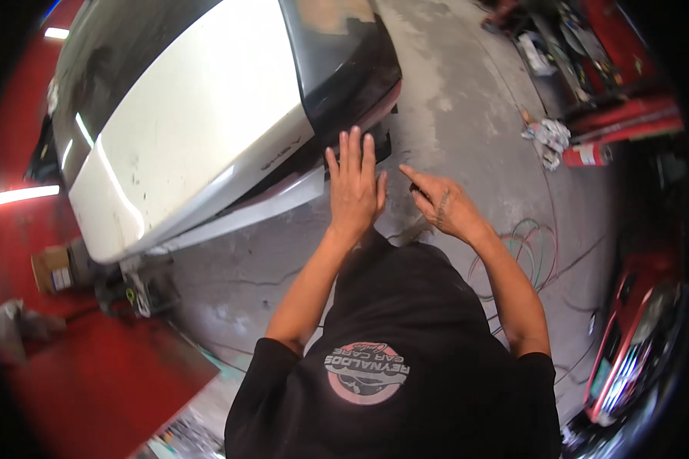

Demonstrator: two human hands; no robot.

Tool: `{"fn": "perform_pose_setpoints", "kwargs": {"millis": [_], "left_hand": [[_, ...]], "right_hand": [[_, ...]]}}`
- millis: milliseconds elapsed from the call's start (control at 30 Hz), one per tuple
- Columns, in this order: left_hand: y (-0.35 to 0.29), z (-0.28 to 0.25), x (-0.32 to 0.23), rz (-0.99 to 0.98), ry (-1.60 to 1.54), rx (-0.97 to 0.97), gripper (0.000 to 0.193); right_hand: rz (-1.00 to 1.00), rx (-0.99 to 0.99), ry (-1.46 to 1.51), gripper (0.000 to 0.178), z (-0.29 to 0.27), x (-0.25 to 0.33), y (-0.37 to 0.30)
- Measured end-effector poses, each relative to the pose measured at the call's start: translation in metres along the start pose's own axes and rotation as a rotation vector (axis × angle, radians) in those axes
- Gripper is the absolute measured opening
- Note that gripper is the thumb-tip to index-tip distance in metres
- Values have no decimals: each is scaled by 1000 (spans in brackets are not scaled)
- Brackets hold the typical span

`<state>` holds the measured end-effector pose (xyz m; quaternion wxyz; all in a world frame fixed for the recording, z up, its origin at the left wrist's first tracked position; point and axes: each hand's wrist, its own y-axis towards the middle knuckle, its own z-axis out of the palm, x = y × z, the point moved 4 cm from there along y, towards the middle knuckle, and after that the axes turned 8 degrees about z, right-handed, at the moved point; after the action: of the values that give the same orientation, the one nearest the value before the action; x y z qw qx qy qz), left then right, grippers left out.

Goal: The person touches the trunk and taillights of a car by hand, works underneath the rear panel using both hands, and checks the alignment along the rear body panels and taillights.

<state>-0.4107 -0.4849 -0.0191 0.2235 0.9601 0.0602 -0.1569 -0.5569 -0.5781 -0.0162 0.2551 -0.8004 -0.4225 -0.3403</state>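
Observation:
A car with a white hood (207,115) and a dark fender (344,53) takes up the upper left. Below the hood's front edge runs a loose-looking light bumper strip (283,196), with a dark gap between them. My left hand (356,183) is raised in front of the car's dark corner, fingers stretched and spread, palm turned away; whether it touches the car I cannot tell. To its right, my right hand (448,206) hovers over the floor with the index finger stretched toward the left hand and the thumb apart. Its other fingers are partly hidden. Neither hand shows anything held.
Grey concrete floor (452,92) lies around the car. Coiled hoses (528,249) rest by my right arm. A red rack (620,107) with tools and crumpled paper (550,141) stands at the upper right. At the left are a cardboard box (53,268) and a red surface (115,382).

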Motion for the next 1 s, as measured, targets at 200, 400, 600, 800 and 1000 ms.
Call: {"fn": "perform_pose_setpoints", "kwargs": {"millis": [200,400,600,800,1000], "left_hand": [[1,16,13,-330,286,70,78],[-25,29,31,-516,387,12,79],[-7,55,27,-599,418,-305,94],[7,54,20,-689,383,-323,92],[7,69,-3,-962,301,-453,78]], "right_hand": [[-235,70,-142,49,-24,-11,43],[-448,144,-275,51,-58,-9,97],[-777,282,-451,57,-95,-6,122],[-1109,524,-581,56,-77,-9,165],[-1394,627,-423,56,-28,17,198]]}}
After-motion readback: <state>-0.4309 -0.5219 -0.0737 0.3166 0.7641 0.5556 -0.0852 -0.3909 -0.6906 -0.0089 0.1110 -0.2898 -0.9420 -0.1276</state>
